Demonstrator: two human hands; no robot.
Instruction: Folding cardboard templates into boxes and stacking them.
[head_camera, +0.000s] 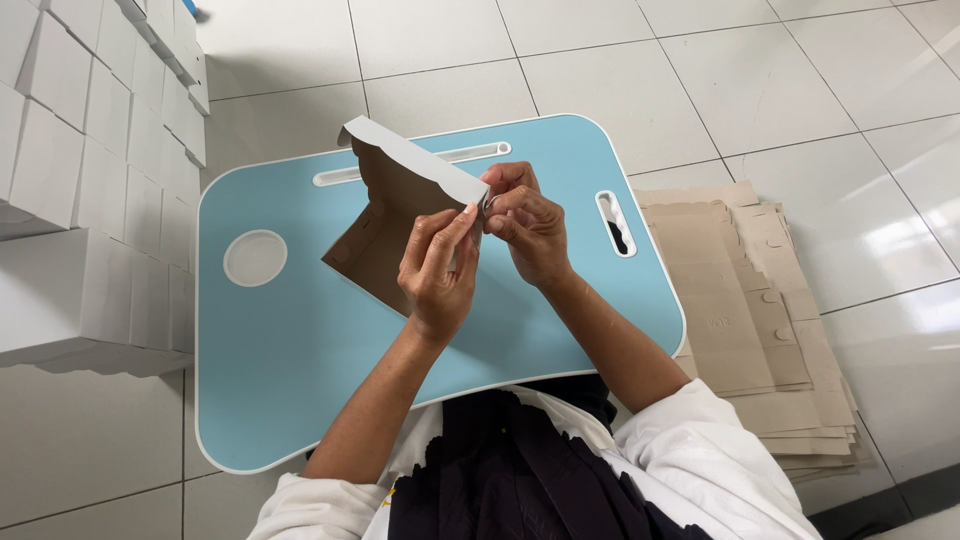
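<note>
Your left hand (437, 270) and right hand (525, 222) both pinch the half-folded box (400, 200) — fingers clamped on its flap, above the blue worktop (290, 350).

Matt brown cardboard box (385, 235), smooth blue plastic tray (300, 370), glossy floor tiles (800, 90)

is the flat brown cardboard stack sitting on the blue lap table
No, the flat brown cardboard stack lies on the white tiled floor beside the light blue lap table.

Half-folded cardboard box (395, 215), white outside, brown inside, tilted above the table
</note>
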